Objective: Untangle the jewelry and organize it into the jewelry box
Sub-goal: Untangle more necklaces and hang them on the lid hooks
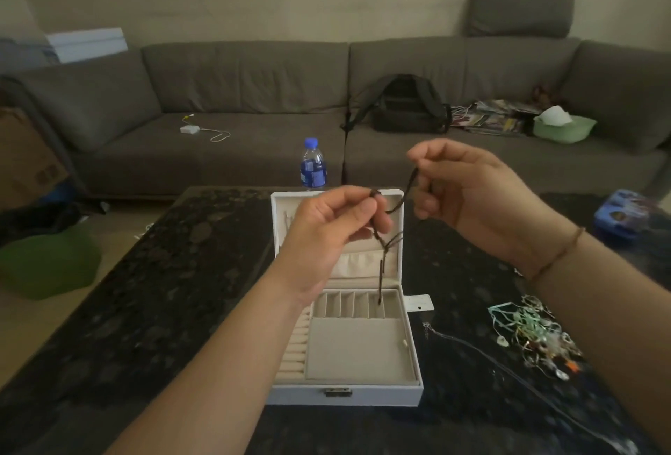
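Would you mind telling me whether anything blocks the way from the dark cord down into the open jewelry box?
Nothing visible does. Both hands hold the dark cord directly above the jewelry box, whose lid stands open; the cord's end already dangles over the small rear compartments.

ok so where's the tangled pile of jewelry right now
In the head view the tangled jewelry pile lies on the dark table, right of the open jewelry box and just inside the right forearm, with neither hand touching it.
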Demonstrator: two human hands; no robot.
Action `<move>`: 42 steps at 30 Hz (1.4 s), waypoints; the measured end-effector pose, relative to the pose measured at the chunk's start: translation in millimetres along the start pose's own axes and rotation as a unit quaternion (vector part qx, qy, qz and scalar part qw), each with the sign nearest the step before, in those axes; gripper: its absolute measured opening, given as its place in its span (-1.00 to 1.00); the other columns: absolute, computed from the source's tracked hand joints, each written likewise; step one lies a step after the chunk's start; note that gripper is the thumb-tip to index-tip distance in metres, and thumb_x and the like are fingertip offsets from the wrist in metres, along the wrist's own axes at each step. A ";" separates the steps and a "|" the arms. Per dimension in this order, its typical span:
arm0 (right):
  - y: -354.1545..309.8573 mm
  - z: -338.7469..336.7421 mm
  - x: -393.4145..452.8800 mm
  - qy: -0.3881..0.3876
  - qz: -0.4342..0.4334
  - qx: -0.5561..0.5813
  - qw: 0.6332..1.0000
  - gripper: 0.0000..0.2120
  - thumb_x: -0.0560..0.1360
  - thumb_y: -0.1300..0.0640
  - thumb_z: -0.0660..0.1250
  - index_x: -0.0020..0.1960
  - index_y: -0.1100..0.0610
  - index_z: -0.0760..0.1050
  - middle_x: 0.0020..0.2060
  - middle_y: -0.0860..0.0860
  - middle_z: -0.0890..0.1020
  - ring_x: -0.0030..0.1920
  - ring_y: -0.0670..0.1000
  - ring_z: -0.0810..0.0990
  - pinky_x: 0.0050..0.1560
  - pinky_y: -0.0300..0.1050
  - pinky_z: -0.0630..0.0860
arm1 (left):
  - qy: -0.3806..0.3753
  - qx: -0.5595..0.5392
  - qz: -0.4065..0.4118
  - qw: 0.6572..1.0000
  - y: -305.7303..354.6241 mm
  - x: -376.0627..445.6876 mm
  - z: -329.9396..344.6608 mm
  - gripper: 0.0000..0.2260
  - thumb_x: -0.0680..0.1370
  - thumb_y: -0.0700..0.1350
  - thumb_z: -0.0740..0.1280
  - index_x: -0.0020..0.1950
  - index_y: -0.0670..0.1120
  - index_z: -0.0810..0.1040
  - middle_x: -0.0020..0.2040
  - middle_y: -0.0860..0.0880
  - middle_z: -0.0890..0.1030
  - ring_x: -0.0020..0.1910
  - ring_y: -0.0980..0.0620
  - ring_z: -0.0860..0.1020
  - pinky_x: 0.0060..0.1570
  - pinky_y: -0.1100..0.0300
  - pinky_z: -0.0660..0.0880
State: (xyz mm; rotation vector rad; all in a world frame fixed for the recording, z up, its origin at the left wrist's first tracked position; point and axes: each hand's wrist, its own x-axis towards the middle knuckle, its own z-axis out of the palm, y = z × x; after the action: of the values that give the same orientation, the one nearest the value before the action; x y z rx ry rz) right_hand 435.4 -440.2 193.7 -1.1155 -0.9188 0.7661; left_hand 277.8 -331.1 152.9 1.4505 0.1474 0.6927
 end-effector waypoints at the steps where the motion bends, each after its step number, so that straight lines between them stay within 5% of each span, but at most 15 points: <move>1: 2.0 -0.5 -5.3 -0.005 -0.001 0.025 1.000 -0.83 0.54 0.33 0.21 -0.01 0.15 0.55 -0.39 0.07 0.49 -0.41 0.03 0.45 -0.29 -0.08 0.47 | -0.011 -0.019 0.001 1.000 6.6 -0.8 2.2 -0.86 0.47 -0.12 0.33 -0.05 -0.10 0.65 -0.24 -0.06 0.65 -0.20 0.01 0.62 -0.07 0.14 0.58; 7: 21.9 -2.0 -34.7 0.033 0.008 0.133 0.990 -0.85 0.44 0.22 0.30 -0.11 0.04 0.63 -0.33 0.04 0.60 -0.27 0.03 0.63 -0.19 -0.05 0.59 | -0.035 -0.045 0.015 0.998 27.0 -8.0 12.6 -0.87 0.49 -0.15 0.33 -0.07 -0.10 0.67 -0.27 -0.09 0.63 -0.29 -0.01 0.60 -0.24 0.17 0.58; 16: -27.5 30.9 -43.1 0.029 -0.082 -0.061 0.994 -0.94 0.44 0.25 0.40 -0.10 0.13 0.58 -0.30 0.07 0.68 -0.35 0.05 0.66 -0.34 -0.07 0.61 | 0.038 -0.060 -0.044 0.996 1.9 -24.4 23.1 -0.84 0.48 -0.08 0.33 -0.05 -0.04 0.70 -0.10 -0.06 0.70 -0.11 -0.01 0.66 0.01 0.04 0.58; 22: -43.9 37.2 -42.2 0.060 -0.091 -0.069 0.992 -0.93 0.49 0.26 0.38 -0.11 0.11 0.58 -0.31 0.04 0.67 -0.39 0.03 0.65 -0.37 -0.10 0.59 | 0.008 -0.180 -0.039 0.983 -11.5 -32.4 36.3 -0.81 0.50 -0.14 0.30 -0.15 0.00 0.71 -0.20 -0.01 0.62 -0.19 0.04 0.60 -0.11 0.15 0.58; 25: -49.5 38.8 -42.7 0.068 -0.089 -0.069 0.991 -0.94 0.51 0.25 0.39 -0.09 0.10 0.58 -0.29 0.04 0.67 -0.38 0.03 0.65 -0.39 -0.10 0.57 | -0.018 -0.218 -0.034 0.975 -20.1 -32.1 38.7 -0.91 0.47 -0.09 0.40 -0.10 -0.03 0.71 -0.22 -0.01 0.60 -0.19 0.02 0.56 -0.06 0.11 0.56; 31: -59.1 42.9 -45.7 0.096 -0.088 -0.101 0.986 -0.97 0.52 0.24 0.39 -0.06 0.13 0.58 -0.29 0.05 0.68 -0.39 0.03 0.66 -0.47 -0.11 0.56 | -0.064 -0.245 -0.027 0.967 -29.7 -27.1 38.3 -0.79 0.33 0.05 0.59 -0.12 0.01 0.71 -0.27 0.07 0.58 -0.28 0.12 0.52 -0.05 0.15 0.54; 38: -71.0 37.2 -53.2 0.128 -0.093 -0.106 0.982 -0.97 0.51 0.22 0.39 -0.06 0.12 0.58 -0.29 0.04 0.68 -0.39 -0.01 0.65 -0.55 -0.21 0.47 | -0.120 -0.312 -0.005 0.942 -26.2 -25.9 27.2 -0.88 0.46 0.01 0.47 -0.16 -0.02 0.64 -0.25 0.03 0.51 -0.31 0.05 0.44 -0.02 -0.01 0.31; 42: -74.6 36.6 -55.7 0.122 -0.100 -0.103 0.982 -0.96 0.51 0.22 0.39 -0.10 0.11 0.58 -0.31 0.04 0.68 -0.42 -0.01 0.63 -0.58 -0.25 0.42 | -0.139 -0.354 -0.006 0.925 -25.0 -26.9 25.6 -0.90 0.47 -0.07 0.45 -0.18 -0.08 0.63 -0.24 -0.01 0.54 -0.22 0.00 0.50 -0.03 0.13 0.49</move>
State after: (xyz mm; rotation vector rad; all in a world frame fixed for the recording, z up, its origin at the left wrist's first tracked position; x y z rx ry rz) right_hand 382.9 -494.5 259.3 -1.2448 -0.8985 0.3659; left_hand 277.5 -366.1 124.9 0.8300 -0.2931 0.4487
